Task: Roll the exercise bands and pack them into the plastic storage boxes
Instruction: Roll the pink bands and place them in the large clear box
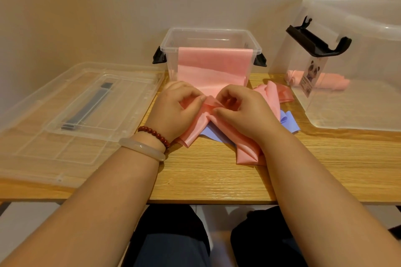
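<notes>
Grip: left hand (173, 112) and right hand (245, 112) are both pinching the near end of the pink band (213, 65), its length running toward 12 o'clock, up to the clear box (168, 38) rim.

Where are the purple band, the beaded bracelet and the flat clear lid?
purple band (290, 123), head view, its right-hand fold.
beaded bracelet (154, 133), head view, mid-strand on the left wrist.
clear lid (86, 107), head view, its grey handle.
</notes>
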